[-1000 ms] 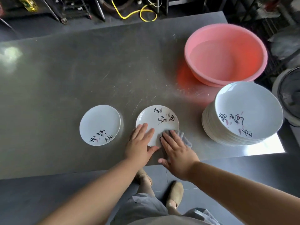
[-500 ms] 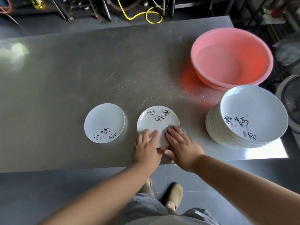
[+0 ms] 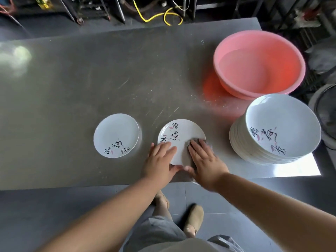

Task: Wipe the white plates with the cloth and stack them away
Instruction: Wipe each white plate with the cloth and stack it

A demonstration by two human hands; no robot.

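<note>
A small white plate (image 3: 179,132) with black lettering lies near the front edge of the grey table (image 3: 72,79). My left hand (image 3: 160,160) rests flat on its left rim, fingers straight. My right hand (image 3: 205,160) presses a grey cloth (image 3: 188,157) flat onto the plate's right side. Another small white plate (image 3: 116,135) lies alone to the left. At the right stands a tall stack of larger white plates (image 3: 280,128).
A pink basin (image 3: 258,62) sits at the back right of the table, behind the stack. A fan (image 3: 327,113) stands off the right edge. Cables and metal frames run behind the table. My feet show below the front edge.
The plate under my hands has turned, its lettering swinging from the top toward the left. My right hand has slid the cloth a little further onto the plate. The other plates stay put.
</note>
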